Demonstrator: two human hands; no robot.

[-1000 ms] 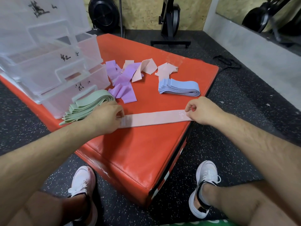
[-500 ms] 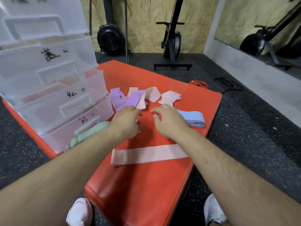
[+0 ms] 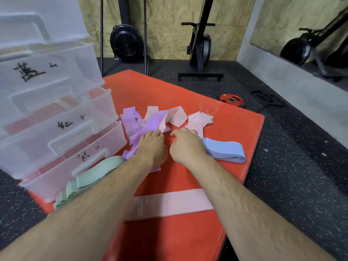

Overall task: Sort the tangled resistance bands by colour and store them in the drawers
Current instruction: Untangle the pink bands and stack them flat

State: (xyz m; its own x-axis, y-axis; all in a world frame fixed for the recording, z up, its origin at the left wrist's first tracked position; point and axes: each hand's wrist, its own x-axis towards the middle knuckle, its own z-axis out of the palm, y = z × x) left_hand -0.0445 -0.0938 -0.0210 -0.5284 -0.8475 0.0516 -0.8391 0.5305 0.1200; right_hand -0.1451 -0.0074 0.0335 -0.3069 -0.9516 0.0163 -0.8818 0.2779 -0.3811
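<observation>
Reaching for tangled bands (image 3: pixel 165 119) dead ahead: left hand (image 3: pixel 150 146) flat, touching them; right hand (image 3: pixel 186 146) loosely curled, empty, just beside.

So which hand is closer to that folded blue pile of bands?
Right. The right hand sits just beside the left end of the blue pile. The left hand lies farther to the left, over the purple bands.

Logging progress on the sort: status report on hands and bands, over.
Left hand and right hand at the tangled purple and pink bands, grip unclear. One pink band laid flat; blue stack, green stack sorted. Nothing blocking.
</observation>
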